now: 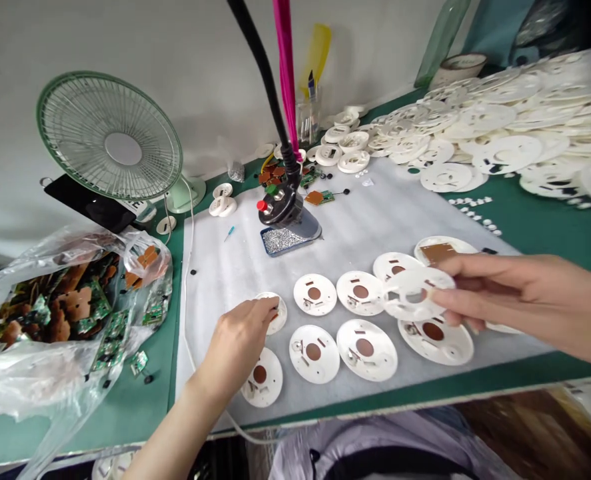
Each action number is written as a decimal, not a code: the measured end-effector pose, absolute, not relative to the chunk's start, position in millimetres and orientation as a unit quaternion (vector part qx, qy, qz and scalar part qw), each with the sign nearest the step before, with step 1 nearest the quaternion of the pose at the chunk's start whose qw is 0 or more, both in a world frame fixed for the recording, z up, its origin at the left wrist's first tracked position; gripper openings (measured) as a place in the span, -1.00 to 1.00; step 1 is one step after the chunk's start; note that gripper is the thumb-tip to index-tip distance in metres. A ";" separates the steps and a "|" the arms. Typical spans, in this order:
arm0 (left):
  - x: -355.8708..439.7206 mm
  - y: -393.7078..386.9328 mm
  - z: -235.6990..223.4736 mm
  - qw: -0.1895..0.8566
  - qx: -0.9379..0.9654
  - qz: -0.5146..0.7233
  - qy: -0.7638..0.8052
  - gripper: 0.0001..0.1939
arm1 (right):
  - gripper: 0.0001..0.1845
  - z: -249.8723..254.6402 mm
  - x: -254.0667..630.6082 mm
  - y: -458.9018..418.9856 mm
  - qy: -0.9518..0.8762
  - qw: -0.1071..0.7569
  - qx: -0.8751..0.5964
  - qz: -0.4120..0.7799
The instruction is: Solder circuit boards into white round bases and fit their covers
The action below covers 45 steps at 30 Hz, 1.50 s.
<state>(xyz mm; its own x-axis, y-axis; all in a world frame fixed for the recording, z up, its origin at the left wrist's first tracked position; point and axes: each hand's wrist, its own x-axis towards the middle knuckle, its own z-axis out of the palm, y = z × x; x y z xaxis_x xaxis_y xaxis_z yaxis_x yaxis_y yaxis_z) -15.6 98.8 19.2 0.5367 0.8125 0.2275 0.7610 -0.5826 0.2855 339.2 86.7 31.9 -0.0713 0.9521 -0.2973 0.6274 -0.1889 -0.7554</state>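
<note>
My right hand (505,293) grips a white plastic disc (400,300) with cut-out openings between thumb and fingers, held above other discs. My left hand (245,327) is closed, its fingertips over a white round housing (278,317) at the far left of the set-out parts. Whether those fingertips pinch something small is hidden. Between the hands lie two rows of similar housings, among them one upper housing (315,294) and one lower housing (366,349), each with a brown round centre. Partly behind my right hand, a disc bears a brown board (438,253).
A plastic bag (140,333) of circuit boards lies left, below a green fan (110,140). A small tray (290,240) of metal bits stands mid-table under a black-cabled device (280,207). A large pile of white discs (515,120) fills the back right.
</note>
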 end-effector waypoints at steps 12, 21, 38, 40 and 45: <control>-12.6 93.3 11.2 0.036 0.894 0.167 0.415 -0.69 | -0.27 28.9 322.2 109.5 -0.658 0.063 -0.561 0.498; -6.7 70.4 20.2 0.015 0.901 0.054 0.431 -0.31 | -0.44 38.9 307.3 106.0 -0.613 0.105 -0.588 0.516; -22.6 71.8 17.5 0.104 0.823 0.196 0.523 -0.41 | -0.49 44.6 208.9 148.5 -0.732 0.096 -0.451 0.501; -25.0 73.1 12.7 0.091 0.812 0.198 0.542 -0.35 | -0.58 40.9 191.0 149.9 -0.759 0.105 -0.422 0.485; -25.7 76.4 2.7 0.084 0.813 0.193 0.543 -0.32 | -0.73 36.4 169.2 159.0 -0.825 0.064 -0.366 0.425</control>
